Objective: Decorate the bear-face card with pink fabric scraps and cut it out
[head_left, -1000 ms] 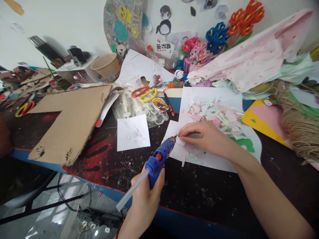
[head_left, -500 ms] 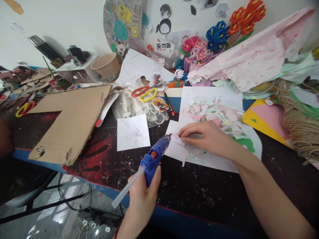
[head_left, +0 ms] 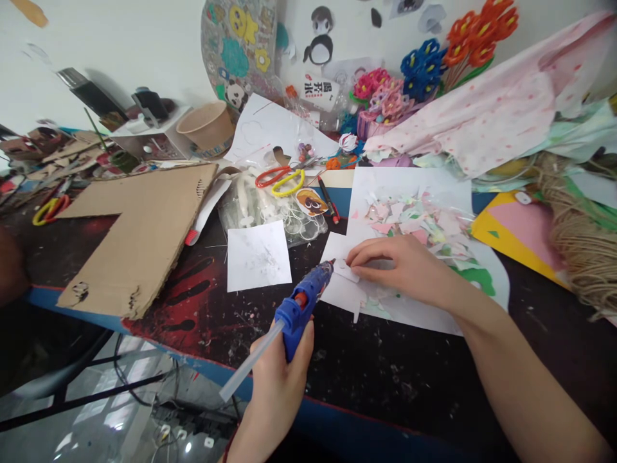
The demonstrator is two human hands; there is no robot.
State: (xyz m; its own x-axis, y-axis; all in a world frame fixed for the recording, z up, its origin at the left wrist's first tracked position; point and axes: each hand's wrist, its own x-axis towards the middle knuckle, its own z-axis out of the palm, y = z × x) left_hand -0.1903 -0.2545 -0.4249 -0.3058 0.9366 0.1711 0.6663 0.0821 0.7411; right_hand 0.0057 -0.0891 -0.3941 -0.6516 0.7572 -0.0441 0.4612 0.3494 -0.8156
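Observation:
My left hand (head_left: pixel 282 370) is wrapped round the handle of a blue hot glue gun (head_left: pixel 304 301), and a clear glue stick (head_left: pixel 253 360) juts from its back end. The gun's nozzle is at the edge of a small white paper piece (head_left: pixel 345 271). Fingers of my right hand (head_left: pixel 393 260) pinch that piece from the right. Beneath it lies a large white paper sheet (head_left: pixel 409 183), partly hidden by my hand and strewn with torn paper scraps (head_left: pixel 409 215) in pink, green and white.
Left of the glue gun lies a white paper square (head_left: pixel 259 257), with a plastic bag (head_left: pixel 274 212) and scissors (head_left: pixel 288 182) behind it. Cut cardboard (head_left: pixel 144 238) covers the left side. Twine (head_left: pixel 576 238) and a yellow-pink sheet (head_left: pixel 520 231) lie at the right. Another person's arm (head_left: pixel 12 270) shows far left.
The view has shifted very slightly. The glue gun's nozzle has moved a little to the right along the small paper piece. My right hand keeps its pinch.

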